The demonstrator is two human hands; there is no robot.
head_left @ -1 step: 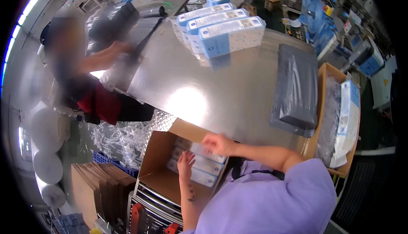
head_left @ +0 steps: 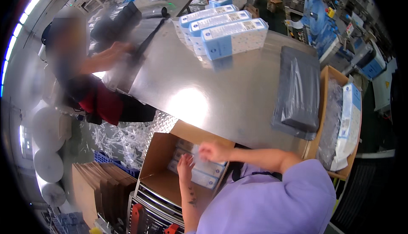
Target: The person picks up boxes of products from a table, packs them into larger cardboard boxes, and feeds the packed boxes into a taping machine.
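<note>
An open cardboard box point(head_left: 159, 159) stands against the near edge of the metal table. Several white-and-blue cartons point(head_left: 205, 178) lie side by side in it. My left hand point(head_left: 185, 166) hovers over the cartons near the middle of the box, fingers apart and holding nothing I can see. My right hand point(head_left: 215, 152) reaches across from the right, above the cartons near the box's far side. Its fingers are blurred, so their grip and any small thing in them cannot be made out. Both hands partly cover the cartons below.
The metal table point(head_left: 238, 93) bears several blue-and-white cartons point(head_left: 238, 38) and grey plastic bags point(head_left: 297, 89). At right, a cardboard box point(head_left: 324, 106) holds clear plastic and a carton. Flattened cardboard point(head_left: 91, 191) stands at left. A co-worker point(head_left: 97, 76) works at the table's left side.
My right hand has shifted slightly left, closer to my left hand. The whole view has moved a little. The cartons in the box look the same.
</note>
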